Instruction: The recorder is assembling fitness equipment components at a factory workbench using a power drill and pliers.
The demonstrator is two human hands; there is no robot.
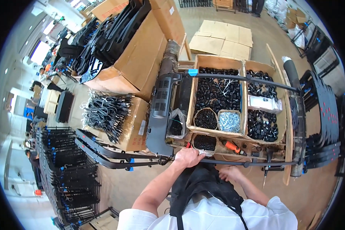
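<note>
A long black metal frame (241, 78) lies across the workbench, with a vented black plastic housing (157, 130) at its left end. My left hand (188, 157) is closed at the frame's near bar, beside a small red piece (188, 145); its fingers hide whatever it grips. My right hand (230, 173) is just below the same bar, its fingers curled, and what they hold, if anything, is hidden. To the right of my left hand, an orange-and-black tool (234, 147) lies on the bench. A tub of small black parts (205, 142) sits just beyond that hand.
A divided cardboard box (218, 133) holds black caps, silver screws (229, 122) and small dark screws. Bundled black cables (107, 115) lie on a carton at left. A large carton (142, 57) holds black panels. Black frames stand stacked at left (65, 172) and right (324, 111).
</note>
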